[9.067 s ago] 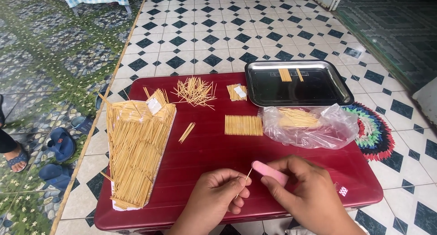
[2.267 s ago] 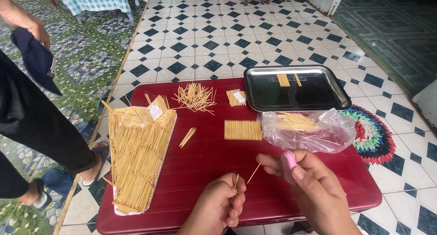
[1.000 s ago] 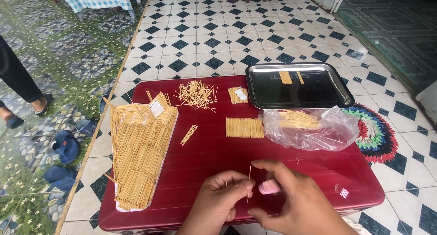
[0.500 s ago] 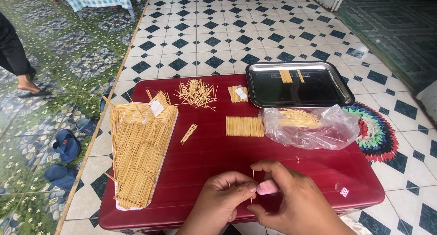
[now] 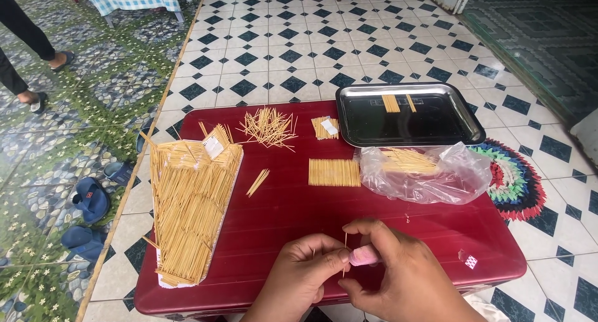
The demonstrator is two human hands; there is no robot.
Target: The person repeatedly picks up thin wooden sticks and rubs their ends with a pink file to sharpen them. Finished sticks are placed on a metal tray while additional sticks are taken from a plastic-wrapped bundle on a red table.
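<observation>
Stick-trimming step, mid-table.
L hand (image 5: 305, 269) pinches thin wooden stick (image 5: 345, 253); R hand (image 5: 398, 275) grips small pink tool (image 5: 364, 255) w/ fingers closed; next needs steady alignment, prob.

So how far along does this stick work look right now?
A neat row of sticks lies mid-table and a few more rest in the metal tray, so some look finished. The left hand and right hand hold one thin stick against a small pink tool. The big heap and a loose pile look untouched.
</observation>
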